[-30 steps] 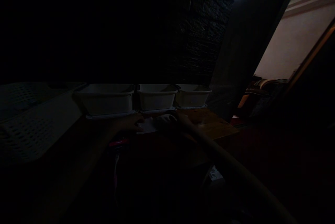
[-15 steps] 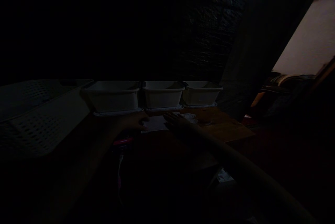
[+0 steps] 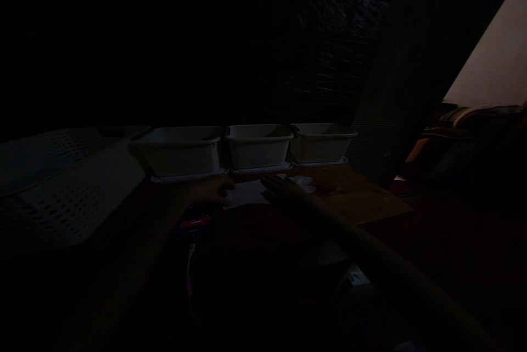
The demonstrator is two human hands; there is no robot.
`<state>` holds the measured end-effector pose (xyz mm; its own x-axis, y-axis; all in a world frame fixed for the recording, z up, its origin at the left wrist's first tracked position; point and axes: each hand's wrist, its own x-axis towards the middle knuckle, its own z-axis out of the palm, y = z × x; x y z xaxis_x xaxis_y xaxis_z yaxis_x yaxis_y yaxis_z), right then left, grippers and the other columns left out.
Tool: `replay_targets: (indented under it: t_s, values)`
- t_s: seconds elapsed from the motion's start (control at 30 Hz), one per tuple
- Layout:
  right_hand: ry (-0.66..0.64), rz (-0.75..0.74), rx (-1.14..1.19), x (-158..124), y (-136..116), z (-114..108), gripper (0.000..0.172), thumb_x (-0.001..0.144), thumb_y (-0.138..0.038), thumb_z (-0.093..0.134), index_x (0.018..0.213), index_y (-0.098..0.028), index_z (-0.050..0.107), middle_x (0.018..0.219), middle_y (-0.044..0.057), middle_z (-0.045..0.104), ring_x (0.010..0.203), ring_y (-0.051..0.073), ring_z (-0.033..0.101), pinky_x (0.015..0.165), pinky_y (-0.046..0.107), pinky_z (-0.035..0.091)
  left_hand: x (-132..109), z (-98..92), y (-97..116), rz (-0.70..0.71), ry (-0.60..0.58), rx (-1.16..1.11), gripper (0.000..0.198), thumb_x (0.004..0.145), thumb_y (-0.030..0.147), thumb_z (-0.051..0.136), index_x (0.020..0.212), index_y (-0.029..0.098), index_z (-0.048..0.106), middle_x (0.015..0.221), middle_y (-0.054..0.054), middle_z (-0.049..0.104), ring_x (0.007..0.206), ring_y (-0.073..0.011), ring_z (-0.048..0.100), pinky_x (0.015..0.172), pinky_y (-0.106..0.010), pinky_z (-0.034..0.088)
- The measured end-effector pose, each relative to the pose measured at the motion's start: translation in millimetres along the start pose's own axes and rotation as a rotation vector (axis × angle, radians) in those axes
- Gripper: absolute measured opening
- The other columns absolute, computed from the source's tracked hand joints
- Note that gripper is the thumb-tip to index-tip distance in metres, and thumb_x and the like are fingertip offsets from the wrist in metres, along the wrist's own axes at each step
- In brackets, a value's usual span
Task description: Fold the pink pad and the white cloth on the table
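Observation:
The scene is very dark. A white glove, or something much like one, lies flat on the wooden table, with finger-like ends toward the right. My left hand is at its left end, thumb and fingers apart and curved around the edge; whether it touches the cloth is hard to see. Flat across the right half of the glove rests my right hand, its fingers stretched out and pointing left. The palm hides part of the white cloth.
Three pale plastic bins stand in a row on lids behind the hands. A large perforated basket is at the left. Near my left forearm lies a dark and pink object, with a white cable below it.
The view has shifted slightly, moving the right-hand bins and table edge a little rightward. Both hands keep nearly the same places on the white glove.

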<state>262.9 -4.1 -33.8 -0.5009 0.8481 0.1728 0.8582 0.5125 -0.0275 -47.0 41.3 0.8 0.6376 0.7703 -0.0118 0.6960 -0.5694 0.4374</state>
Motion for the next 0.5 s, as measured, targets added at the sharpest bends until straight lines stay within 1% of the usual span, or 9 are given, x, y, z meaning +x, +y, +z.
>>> replay_targets:
  t_s: [0.1, 0.2, 0.3, 0.43, 0.5]
  values:
    - [-0.016, 0.033, 0.011, 1, 2, 2, 0.061, 0.104, -0.05, 0.031, 0.16, -0.023, 0.032, 0.163, 0.006, 0.025, 0.152, 0.027, 0.027, 0.123, 0.056, 0.025, -1, -0.3, 2, -0.007, -0.007, 0.016, 0.064, 0.072, 0.048, 0.074, 0.126, 0.016, 0.062, 0.13, -0.013, 0.063, 0.112, -0.027, 0.063, 0.092, -0.033, 0.05]
    - [-0.009, 0.036, -0.001, 2, 3, 4, 0.062, 0.104, -0.051, 0.029, 0.16, -0.024, 0.032, 0.163, 0.006, 0.024, 0.153, 0.028, 0.026, 0.123, 0.057, 0.025, -1, -0.8, 3, 0.001, -0.019, 0.043, 0.062, 0.073, 0.048, 0.073, 0.126, 0.017, 0.062, 0.129, -0.013, 0.063, 0.109, -0.0266, 0.064, 0.089, -0.033, 0.051]
    - [-0.003, 0.038, -0.019, 2, 2, 6, 0.062, 0.104, -0.052, 0.028, 0.16, -0.027, 0.031, 0.164, 0.003, 0.022, 0.153, 0.028, 0.026, 0.123, 0.055, 0.026, -1, -3.2, 6, 0.055, -0.003, 0.08, 0.053, 0.078, 0.045, 0.07, 0.122, 0.016, 0.064, 0.126, -0.013, 0.065, 0.11, -0.0264, 0.064, 0.092, -0.034, 0.049]
    - [0.035, 0.035, -0.049, 2, 1, 8, 0.059, 0.105, -0.049, 0.03, 0.159, -0.025, 0.033, 0.164, 0.002, 0.023, 0.152, 0.027, 0.027, 0.125, 0.053, 0.025, -1, -10.9, 13, 0.105, 0.067, 0.135, 0.037, 0.087, 0.043, 0.062, 0.113, 0.017, 0.068, 0.118, -0.012, 0.068, 0.108, -0.0257, 0.064, 0.092, -0.036, 0.048]
    - [0.028, 0.027, -0.047, 2, 1, 8, 0.058, 0.105, -0.047, 0.03, 0.159, -0.026, 0.034, 0.164, 0.002, 0.023, 0.152, 0.028, 0.027, 0.124, 0.055, 0.025, 1, -14.0, 18, 0.116, 0.123, 0.178, 0.031, 0.092, 0.04, 0.055, 0.11, 0.019, 0.069, 0.117, -0.01, 0.069, 0.107, -0.025, 0.063, 0.092, -0.035, 0.047]
